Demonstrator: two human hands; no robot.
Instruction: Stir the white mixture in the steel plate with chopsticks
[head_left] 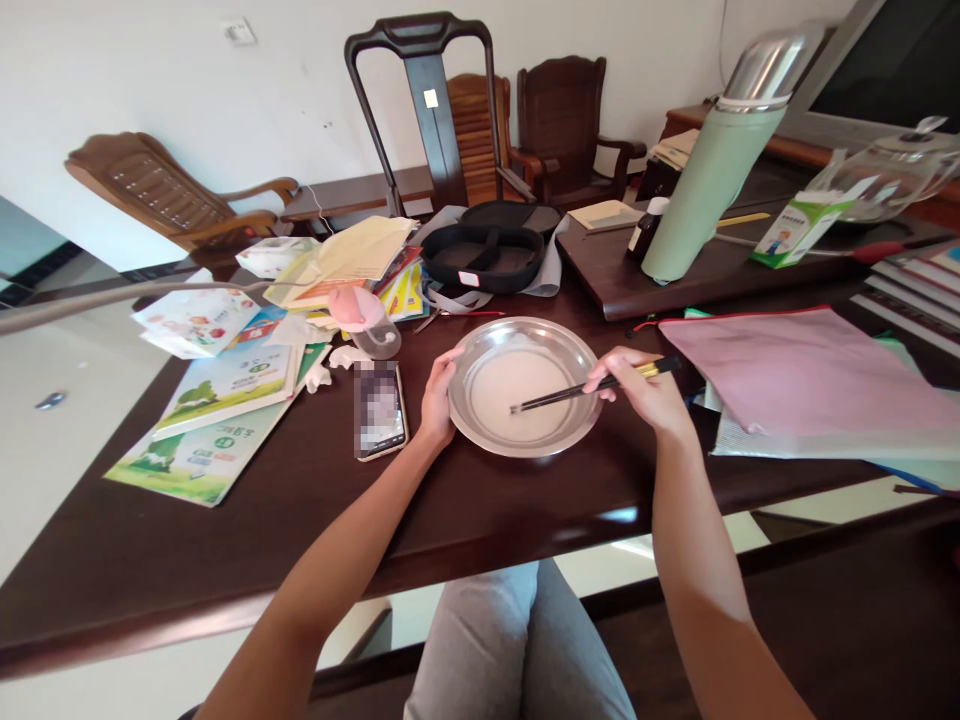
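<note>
A round steel plate holding a pale liquid or batter sits on the dark wooden table in front of me. My left hand grips the plate's left rim, fingers curled round it. My right hand is closed on a pair of dark chopsticks with gold tops. Their tips reach into the middle of the plate and touch the pale contents.
A phone lies left of the plate, beside a pink-lidded bottle and booklets. A black divided lunch box sits behind, a green thermos at back right, and pink zip folders to the right. Wooden chairs stand beyond.
</note>
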